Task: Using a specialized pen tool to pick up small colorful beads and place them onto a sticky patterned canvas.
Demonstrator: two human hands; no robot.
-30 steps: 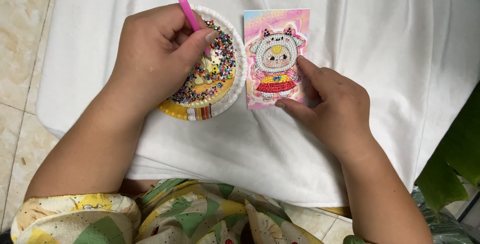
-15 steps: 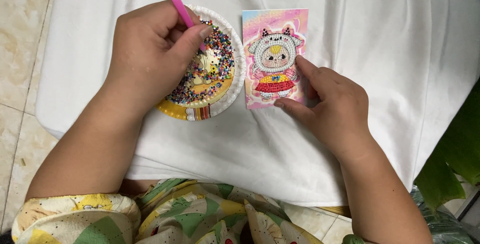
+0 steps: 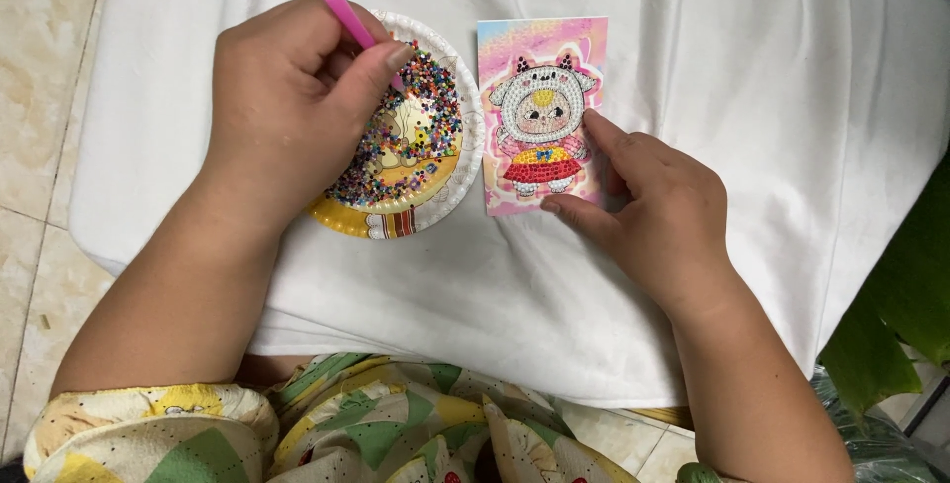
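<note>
This looks like a home. The floor [image 3: 40, 97] has beige marble-like tiles, a white cloth [image 3: 742, 97] covers the counter, and green plant leaves [image 3: 891, 325] show at the right. A paper plate [image 3: 470, 161] of beads and a small craft card [image 3: 539, 48] suggest a hobby corner.

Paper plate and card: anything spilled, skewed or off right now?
Nothing stands out. The beads all lie inside the paper plate, none on the white cloth. The left hand holds the pink pen over the plate; the right hand pins the card, which lies flat and nearly square.
</note>
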